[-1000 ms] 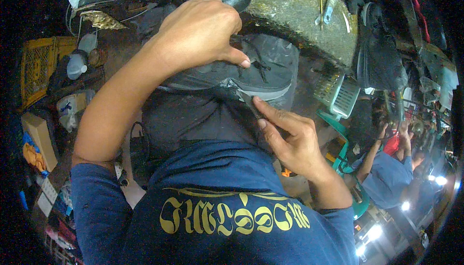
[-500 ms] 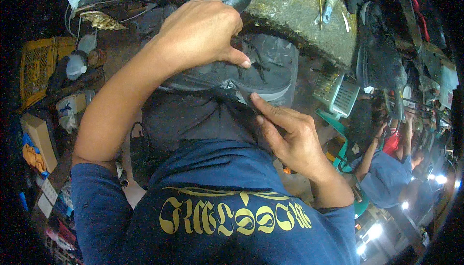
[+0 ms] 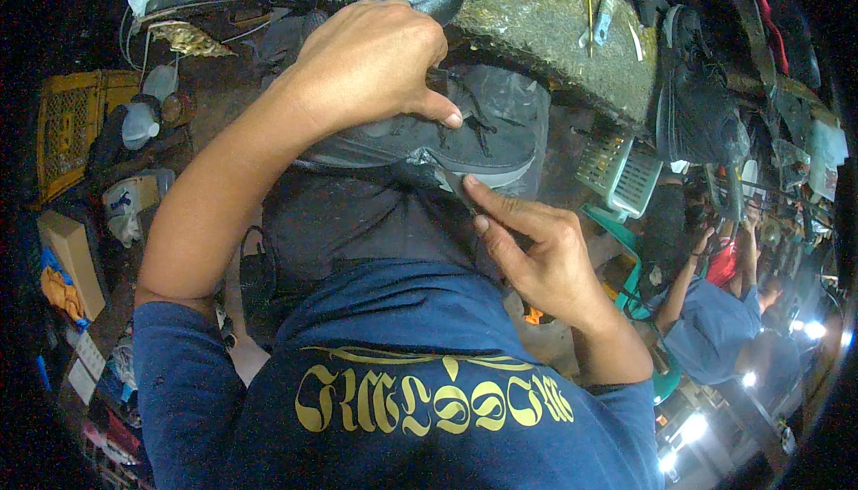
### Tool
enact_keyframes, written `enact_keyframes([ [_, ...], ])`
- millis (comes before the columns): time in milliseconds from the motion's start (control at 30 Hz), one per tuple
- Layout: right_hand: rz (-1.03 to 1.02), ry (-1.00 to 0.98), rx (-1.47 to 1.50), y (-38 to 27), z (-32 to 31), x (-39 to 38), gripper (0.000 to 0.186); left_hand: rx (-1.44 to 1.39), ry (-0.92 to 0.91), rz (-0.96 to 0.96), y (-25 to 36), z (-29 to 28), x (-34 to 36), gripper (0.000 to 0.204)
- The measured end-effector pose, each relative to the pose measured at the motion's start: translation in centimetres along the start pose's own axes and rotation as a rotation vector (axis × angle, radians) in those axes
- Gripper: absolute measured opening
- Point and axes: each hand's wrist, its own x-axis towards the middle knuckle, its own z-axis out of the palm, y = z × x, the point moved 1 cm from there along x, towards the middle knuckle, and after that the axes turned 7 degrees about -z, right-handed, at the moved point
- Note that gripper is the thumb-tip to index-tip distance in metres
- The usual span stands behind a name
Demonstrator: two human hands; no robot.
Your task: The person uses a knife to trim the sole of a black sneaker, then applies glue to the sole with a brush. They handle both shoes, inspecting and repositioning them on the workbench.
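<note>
A dark grey shoe [image 3: 487,137] with a pale band along its sole edge lies sideways over my lap. My left hand [image 3: 375,66] is closed over the shoe, thumb pressed on its upper and the other fingertips hidden. My right hand [image 3: 536,258] pinches a thin, dark blade-like tool [image 3: 465,195] between thumb and index finger, its tip at a creased, shiny spot on the sole edge. Crinkled grey sheet material [image 3: 518,92] shows behind the shoe.
A worn work surface [image 3: 559,30] beyond my hands bears a narrow tool [image 3: 609,3]. A pale perforated basket [image 3: 617,177], a black shoe [image 3: 688,88] and a co-worker in blue [image 3: 706,329] are at right. A yellow crate [image 3: 71,133] and cardboard box [image 3: 71,267] stand left.
My right hand and its tool have shifted very slightly up and to the left along the shoe's sole edge. My left hand holds its position, and the co-worker's arms have moved.
</note>
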Motion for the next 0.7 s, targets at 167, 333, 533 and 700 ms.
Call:
enact_keyframes([
  [167,-0.021,0.013,-0.007,0.09,0.2,0.3,0.038,-0.001,-0.005,-0.018,-0.03,0.01,-0.05,0.056],
  [333,0.011,-0.013,-0.01,-0.09,-0.14,0.07,0.037,-0.003,-0.014,-0.022,0.06,-0.09,-0.03,0.056],
  [533,-0.025,0.013,0.024,0.29,-0.12,0.39,0.036,-0.013,-0.012,-0.016,0.15,-0.21,-0.05,0.056],
  [700,0.045,-0.031,0.048,0.33,-0.56,0.11,0.035,0.007,-0.04,-0.04,0.26,-0.35,-0.01,0.056],
])
